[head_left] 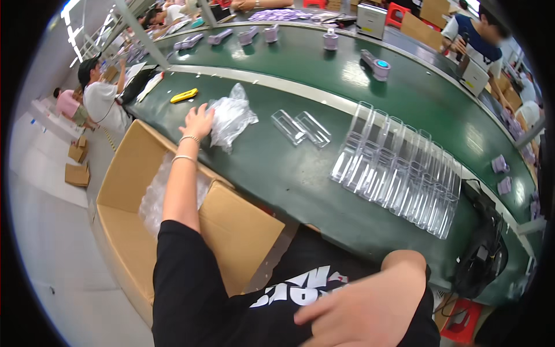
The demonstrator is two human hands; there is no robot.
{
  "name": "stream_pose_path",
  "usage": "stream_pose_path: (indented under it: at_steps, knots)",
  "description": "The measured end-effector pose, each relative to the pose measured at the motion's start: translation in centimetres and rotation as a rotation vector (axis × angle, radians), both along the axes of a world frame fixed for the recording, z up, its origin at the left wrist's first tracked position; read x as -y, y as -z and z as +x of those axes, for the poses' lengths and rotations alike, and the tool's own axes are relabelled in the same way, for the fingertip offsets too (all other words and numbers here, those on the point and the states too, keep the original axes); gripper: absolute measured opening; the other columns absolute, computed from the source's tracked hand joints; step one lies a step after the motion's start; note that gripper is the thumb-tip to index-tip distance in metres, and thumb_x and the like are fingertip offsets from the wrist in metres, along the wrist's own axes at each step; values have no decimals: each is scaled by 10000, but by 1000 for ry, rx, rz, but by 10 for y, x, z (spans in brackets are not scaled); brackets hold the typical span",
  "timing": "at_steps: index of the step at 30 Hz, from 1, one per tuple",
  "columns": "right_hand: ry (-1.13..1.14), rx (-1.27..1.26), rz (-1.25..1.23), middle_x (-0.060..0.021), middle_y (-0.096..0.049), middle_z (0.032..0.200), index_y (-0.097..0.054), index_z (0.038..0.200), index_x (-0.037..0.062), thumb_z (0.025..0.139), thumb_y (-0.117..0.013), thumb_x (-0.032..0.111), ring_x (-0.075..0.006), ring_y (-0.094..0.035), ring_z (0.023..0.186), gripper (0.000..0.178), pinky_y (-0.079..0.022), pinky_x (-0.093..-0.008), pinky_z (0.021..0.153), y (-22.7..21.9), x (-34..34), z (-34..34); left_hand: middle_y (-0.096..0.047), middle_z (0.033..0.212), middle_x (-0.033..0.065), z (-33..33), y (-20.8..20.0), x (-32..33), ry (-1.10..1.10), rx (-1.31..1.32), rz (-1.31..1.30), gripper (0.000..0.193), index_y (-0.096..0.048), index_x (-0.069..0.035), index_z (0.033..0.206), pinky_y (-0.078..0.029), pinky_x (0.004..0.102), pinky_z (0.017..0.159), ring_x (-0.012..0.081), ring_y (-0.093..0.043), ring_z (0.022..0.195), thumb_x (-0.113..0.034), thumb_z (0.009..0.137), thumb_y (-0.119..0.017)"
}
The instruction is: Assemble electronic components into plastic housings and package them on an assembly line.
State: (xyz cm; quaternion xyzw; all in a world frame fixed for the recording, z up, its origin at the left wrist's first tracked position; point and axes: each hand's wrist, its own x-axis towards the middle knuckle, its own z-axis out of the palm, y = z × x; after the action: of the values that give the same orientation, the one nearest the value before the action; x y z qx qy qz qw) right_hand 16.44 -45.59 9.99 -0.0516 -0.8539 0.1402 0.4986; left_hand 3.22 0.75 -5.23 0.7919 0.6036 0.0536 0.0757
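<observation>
My left hand (198, 122) reaches over the green workbench with its fingers spread. Its fingertips meet the left edge of a crumpled clear plastic bag (232, 118); no firm grip on it shows. Low in front of my body, my right hand (355, 317) is smeared by motion and its fingers are hard to make out. Two clear plastic trays (313, 128) lie side by side to the right of the bag. Farther right, several clear plastic trays (399, 168) stand packed in rows. A yellow utility knife (184, 96) lies beyond my left hand.
Below my left arm, an open cardboard box (240, 231) holds bubble wrap (153, 199). A black bag (483, 243) rests at the bench's right end, above a red stool (462, 324). Purple handheld devices (376, 65) sit on the green conveyor (289, 55). Several people work around it.
</observation>
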Motion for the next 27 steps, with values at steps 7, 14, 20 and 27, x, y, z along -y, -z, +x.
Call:
stream_pose_path:
  at_steps: [7, 14, 20, 27]
  knots:
    - [200, -123, 7, -41, -508, 626, -514, 1184, -134, 863, -456, 88, -177, -502, 532, 394, -453, -296, 644, 0, 5, 10, -238, 1495, 100, -7, 12, -26, 44, 89, 13, 582, -378, -310, 1378, -129, 689, 1023, 352, -216, 1374, -609, 879, -388]
    - [-76, -28, -345, -60, -551, 638, -528, 1165, -140, 847, -485, 76, -174, -490, 490, 386, -450, -278, 590, -37, -1, 40, -354, 1403, 214, -41, 28, -50, 112, 103, 33, 598, -417, -246, 1361, -251, 502, 1073, 411, -334, 1295, -603, 883, -387]
    - [425, 162, -463, -121, -691, 908, -681, 1002, -7, 876, -532, 207, -229, -665, 804, 290, -467, -280, 842, -31, 32, 69, -402, 1352, 246, -5, 19, -32, 140, 89, -26, 562, -479, -217, 1315, -274, 452, 1070, 421, -365, 1262, -576, 897, -369]
    - [222, -578, -732, -203, -669, 920, -585, 1111, -9, 912, -503, 229, -329, -660, 777, 321, -426, -427, 929, -30, 41, 47, -431, 1336, 232, -17, 20, -40, 155, 95, -22, 546, -503, -215, 1294, -273, 438, 1070, 380, -375, 1272, -574, 902, -377]
